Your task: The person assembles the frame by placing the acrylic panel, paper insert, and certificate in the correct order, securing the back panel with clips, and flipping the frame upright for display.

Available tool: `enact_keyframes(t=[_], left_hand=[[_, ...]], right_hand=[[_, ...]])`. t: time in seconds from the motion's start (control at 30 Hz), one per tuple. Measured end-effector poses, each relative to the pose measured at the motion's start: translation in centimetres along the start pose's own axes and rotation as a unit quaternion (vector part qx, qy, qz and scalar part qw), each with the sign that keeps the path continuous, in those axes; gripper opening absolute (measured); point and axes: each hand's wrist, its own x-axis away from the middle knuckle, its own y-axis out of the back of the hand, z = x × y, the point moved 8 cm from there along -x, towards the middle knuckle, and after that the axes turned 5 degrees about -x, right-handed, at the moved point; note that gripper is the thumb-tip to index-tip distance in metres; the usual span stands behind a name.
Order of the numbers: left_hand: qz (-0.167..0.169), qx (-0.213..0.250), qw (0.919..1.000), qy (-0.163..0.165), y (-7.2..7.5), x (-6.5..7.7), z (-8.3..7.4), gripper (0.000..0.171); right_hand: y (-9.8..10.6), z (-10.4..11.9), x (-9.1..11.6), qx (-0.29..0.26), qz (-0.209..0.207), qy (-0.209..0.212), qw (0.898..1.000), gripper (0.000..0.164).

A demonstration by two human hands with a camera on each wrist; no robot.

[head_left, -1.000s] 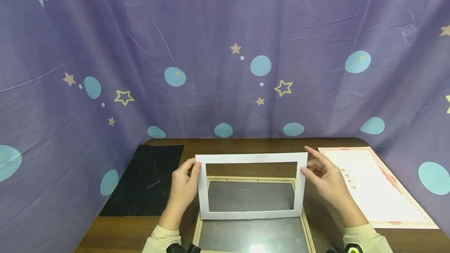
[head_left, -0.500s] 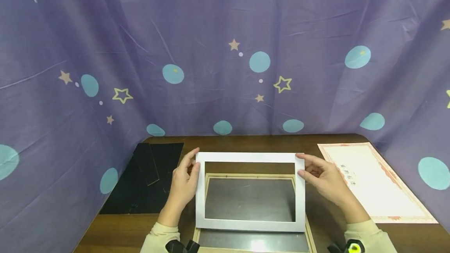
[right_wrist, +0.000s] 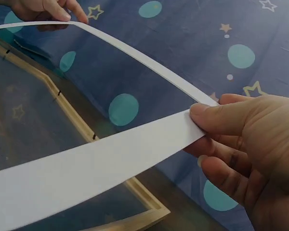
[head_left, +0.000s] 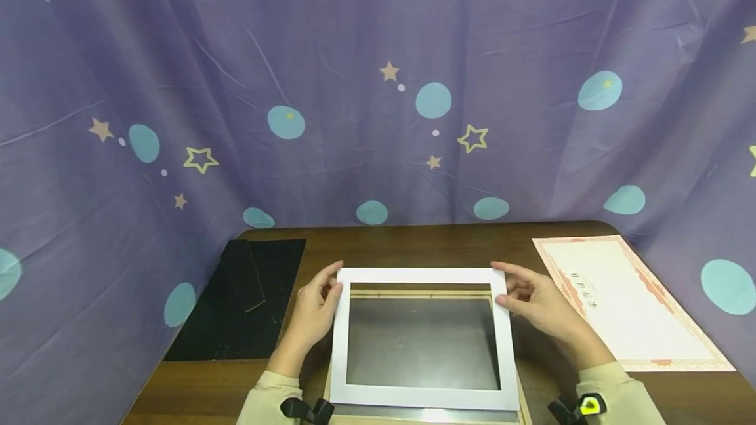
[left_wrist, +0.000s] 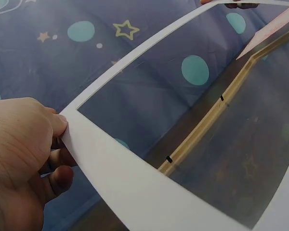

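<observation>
Both hands hold a white rectangular mat board (head_left: 425, 397) with a large window cut in it. My left hand (head_left: 313, 310) pinches its far left corner between thumb and fingers. The far right corner is pinched by my right hand (head_left: 537, 300). Below the mat lies a light wooden picture frame (head_left: 522, 399) with a grey, shiny sheet (head_left: 413, 340) inside it. In the right wrist view the mat (right_wrist: 86, 159) hangs above the wooden frame (right_wrist: 77, 118), apart from it at the far side. Small dark tabs stand along the frame's inner edge.
A black backing board (head_left: 201, 320) lies at the left of the brown table (head_left: 195, 389). A certificate-like sheet (head_left: 644, 307) with a pink patterned border lies at the right. A purple curtain (head_left: 354, 38) with stars and dots stands behind and along the sides.
The mat has tilted from nearly upright toward flat, its near edge coming closer to me over the wooden frame. Both hands keep their hold on its corners.
</observation>
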Motion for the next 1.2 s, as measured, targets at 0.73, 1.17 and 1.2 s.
enact_keyframes(t=[0.73, 1.17, 1.2], left_hand=[[0.072, -0.001, 0.9946, 0.075, -1.6, 1.0, 3.4, 0.034], [0.092, -0.020, 0.9920, 0.084, -2.4, 1.3, 4.0, 0.037], [0.092, -0.021, 0.9920, 0.083, -2.4, 1.3, 4.0, 0.038]], right_hand=[[-1.3, -3.9, 0.5, 0.067, 0.064, -0.101, 0.991, 0.079], [-1.6, -4.4, 0.5, 0.072, 0.058, -0.107, 0.990, 0.072], [-1.7, -4.4, 0.5, 0.063, 0.060, -0.106, 0.990, 0.071]])
